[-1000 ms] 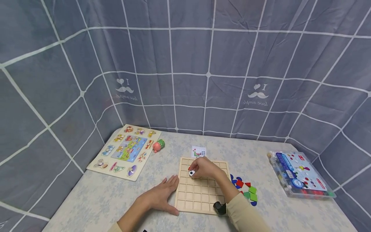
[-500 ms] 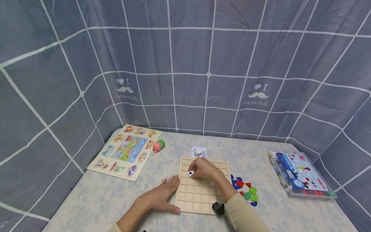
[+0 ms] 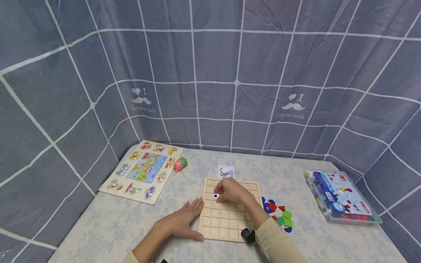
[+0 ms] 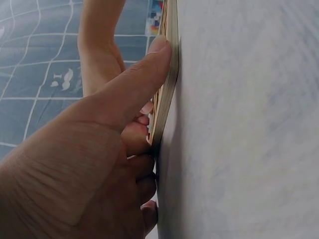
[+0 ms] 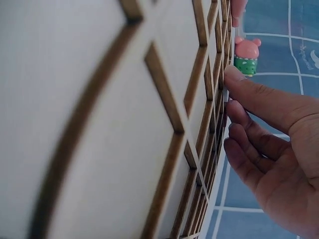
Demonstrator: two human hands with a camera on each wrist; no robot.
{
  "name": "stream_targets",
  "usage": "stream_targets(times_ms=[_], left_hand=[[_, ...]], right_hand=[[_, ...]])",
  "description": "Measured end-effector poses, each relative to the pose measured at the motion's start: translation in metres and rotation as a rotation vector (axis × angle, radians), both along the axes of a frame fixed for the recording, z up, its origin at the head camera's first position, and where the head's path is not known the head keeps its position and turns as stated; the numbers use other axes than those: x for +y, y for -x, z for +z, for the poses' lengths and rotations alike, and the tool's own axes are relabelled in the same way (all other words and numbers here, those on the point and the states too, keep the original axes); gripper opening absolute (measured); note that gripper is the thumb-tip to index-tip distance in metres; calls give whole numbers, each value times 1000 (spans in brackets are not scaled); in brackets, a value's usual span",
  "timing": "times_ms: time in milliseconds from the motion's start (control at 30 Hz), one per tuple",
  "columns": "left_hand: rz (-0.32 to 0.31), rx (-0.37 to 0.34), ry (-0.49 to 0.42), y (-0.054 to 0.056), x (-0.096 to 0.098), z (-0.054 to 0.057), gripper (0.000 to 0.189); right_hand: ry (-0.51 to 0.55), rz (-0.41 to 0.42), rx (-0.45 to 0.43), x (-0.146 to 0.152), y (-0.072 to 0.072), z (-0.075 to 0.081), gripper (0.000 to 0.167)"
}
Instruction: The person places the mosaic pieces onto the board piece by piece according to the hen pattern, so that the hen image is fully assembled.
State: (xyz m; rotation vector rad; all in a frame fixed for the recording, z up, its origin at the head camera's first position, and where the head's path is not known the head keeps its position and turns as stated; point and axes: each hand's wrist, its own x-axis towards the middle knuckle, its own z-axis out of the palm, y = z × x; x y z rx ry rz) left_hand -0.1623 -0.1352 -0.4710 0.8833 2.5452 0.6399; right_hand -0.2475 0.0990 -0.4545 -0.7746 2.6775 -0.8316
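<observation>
A light wooden board [image 3: 223,223] with a grid of square recesses lies on the table. My right hand [image 3: 232,190] is over its upper left part, pinching a small white round piece [image 3: 216,196] with a black dot at one of the squares. In the right wrist view my right thumb [image 5: 259,94] and fingers meet low at the grid, and the piece is mostly hidden. Beside the board's left edge rests my left hand [image 3: 184,221], fingers extended; in the left wrist view the thumb [image 4: 142,74] lies against the board's edge [image 4: 170,74].
Right of the board lie several red, green and blue flat pieces [image 3: 279,215]. A small pattern card [image 3: 226,171] is behind it. Further left are a picture puzzle board [image 3: 144,171] and a pink and green toy [image 3: 180,164]. A clear plastic case [image 3: 342,199] stands far right.
The white round piece has shifted slightly left with my right hand's fingertips. A bit of red seen by those fingertips a second ago is now hidden. My left hand stays by the board's edge.
</observation>
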Motion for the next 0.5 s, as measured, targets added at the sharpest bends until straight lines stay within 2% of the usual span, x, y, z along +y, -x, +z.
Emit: stream_targets(times_ms=[300,500], left_hand=[[-6,-25,-52,3,-2,-1,115],[-4,-30,-57,2,-2,-1,116]], right_hand=[[-10,-2,30,7,-5,5,23],[-15,-5,40,12,-10,7,25]])
